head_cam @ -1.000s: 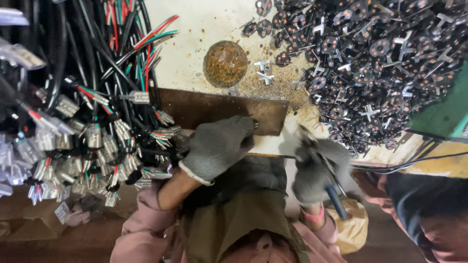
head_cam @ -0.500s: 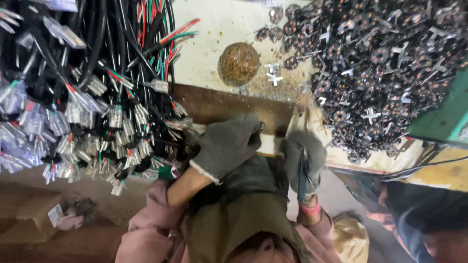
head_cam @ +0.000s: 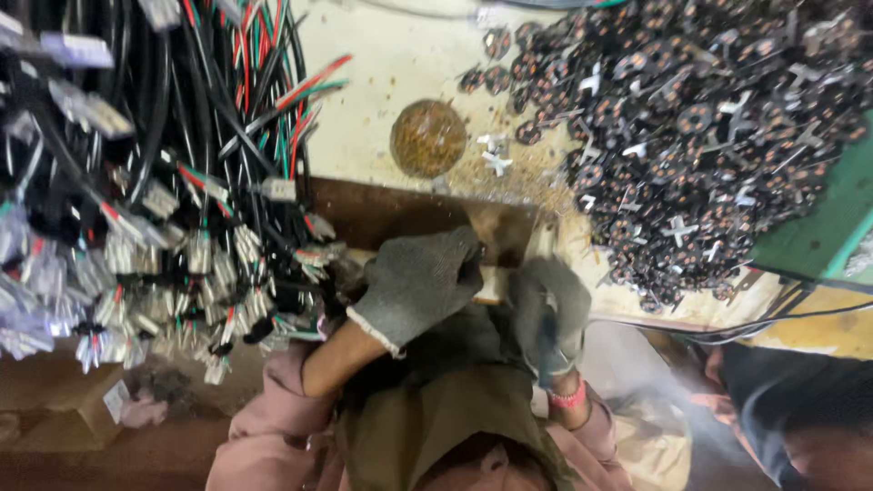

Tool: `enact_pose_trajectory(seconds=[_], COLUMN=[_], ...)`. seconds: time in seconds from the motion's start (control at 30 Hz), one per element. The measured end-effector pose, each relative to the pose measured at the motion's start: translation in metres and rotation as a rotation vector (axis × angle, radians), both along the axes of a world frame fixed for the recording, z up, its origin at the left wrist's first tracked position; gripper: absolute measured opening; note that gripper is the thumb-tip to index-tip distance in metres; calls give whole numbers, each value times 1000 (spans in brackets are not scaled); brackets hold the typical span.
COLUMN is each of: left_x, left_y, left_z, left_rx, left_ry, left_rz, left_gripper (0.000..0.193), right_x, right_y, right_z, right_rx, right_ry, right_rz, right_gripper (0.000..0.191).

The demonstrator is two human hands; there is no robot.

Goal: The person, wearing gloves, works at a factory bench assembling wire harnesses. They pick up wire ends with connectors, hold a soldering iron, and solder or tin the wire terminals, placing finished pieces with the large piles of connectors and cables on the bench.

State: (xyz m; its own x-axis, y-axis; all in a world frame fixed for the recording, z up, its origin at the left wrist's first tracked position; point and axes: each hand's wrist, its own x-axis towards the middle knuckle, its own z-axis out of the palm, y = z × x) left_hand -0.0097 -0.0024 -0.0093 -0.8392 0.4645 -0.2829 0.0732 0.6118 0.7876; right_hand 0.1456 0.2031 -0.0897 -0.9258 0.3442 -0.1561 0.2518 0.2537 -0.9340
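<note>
Off to the left of my fingers hangs a thick bundle of cables (head_cam: 155, 182), black with red and green cores, their pale connectors ending just beside my left glove. My left hand (head_cam: 420, 284) lies knuckles up in a grey knit glove, fingers curled down over the near edge of the brown wooden block (head_cam: 400, 214); whether they pinch a wire end underneath I cannot tell, since the glove hides it. I judge the hand is best kept flat and heavy here, so the piece on the block does not skid.

Just past my fingertips sits a round rusty dish (head_cam: 427, 137) on the pale bench (head_cam: 382, 64), with a scatter of brown filings and two small white cross-shaped pieces (head_cam: 496, 162) beside it.

My right hand (head_cam: 550, 307), also gloved in grey, is clenched around a dark-handled tool (head_cam: 548, 338) whose grip runs back toward my wrist; its tip is blurred, close to the block's right end. For a clean job I think the tool should meet the work squarely, near my left fingertips but not touching them, with short, controlled strokes.

Beyond and to the right of my right fingers lies a big heap of dark round parts (head_cam: 691, 127) mixed with more white crosses, well within reach.
</note>
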Motion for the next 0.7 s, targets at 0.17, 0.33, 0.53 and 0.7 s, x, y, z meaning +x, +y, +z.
enact_pose_trajectory(seconds=[0.17,0.33,0.53,0.7], left_x=[-10,6,28,27], left_y=[3,7,-6,-3], left_z=[-2,-6,1,0], left_rx=[-141,-117,212,420], left_ry=[-207,-9,-123,-474], left_rz=[-71,37,479,474], left_gripper=[20,36,14,17], right_x=[-34,-76,-98,-81], right_y=[-31,-34,-32,-37], right_z=[4,73,100,103], right_rx=[-268,550,260,203], right_ry=[-37,29,321,224], right_rz=[-558,348,237,317], right_gripper=[13,30,44,35])
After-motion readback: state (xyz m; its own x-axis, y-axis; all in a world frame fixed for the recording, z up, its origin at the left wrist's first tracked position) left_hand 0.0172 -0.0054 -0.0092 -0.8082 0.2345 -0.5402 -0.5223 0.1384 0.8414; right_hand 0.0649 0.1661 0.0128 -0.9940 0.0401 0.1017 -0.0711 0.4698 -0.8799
